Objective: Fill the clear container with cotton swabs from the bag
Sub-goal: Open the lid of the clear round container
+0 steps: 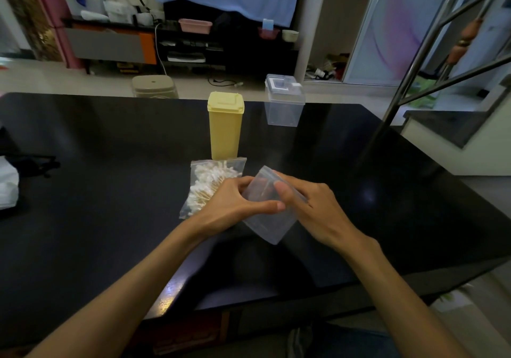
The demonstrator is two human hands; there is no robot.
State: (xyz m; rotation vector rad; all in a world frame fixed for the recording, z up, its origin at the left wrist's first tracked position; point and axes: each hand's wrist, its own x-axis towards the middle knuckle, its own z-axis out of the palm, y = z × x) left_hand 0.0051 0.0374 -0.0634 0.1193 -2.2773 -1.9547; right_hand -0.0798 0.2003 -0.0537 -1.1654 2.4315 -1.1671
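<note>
- Two hands meet over the middle of the dark bench [96,164], both on one clear container [272,213] that is held tilted above the surface.
- Left hand [235,208]: its fingers curl round the container's left side and its thumb lies across the front wall.
- Right hand [309,202]: its thumb presses on the upper part of the container, near the lid end, and its fingers reach round the far side.
- Whether the lid of this container is open or closed cannot be told.
- One clear bag [210,183] of cotton swabs [204,183] lies flat on the bench just left of the hands, partly hidden by the left hand; the swabs are many, too many to count.
- One yellow container [225,125] with a flip lid stands upright just behind the bag.
- One second clear box [284,100] with a clear and white lid stands near the far edge of the bench, to the right of the yellow one and well apart from the hands.
- One white bag [8,183] sits at the left edge of the bench.
- One brown stool [154,86] stands on the floor behind the bench.
</note>
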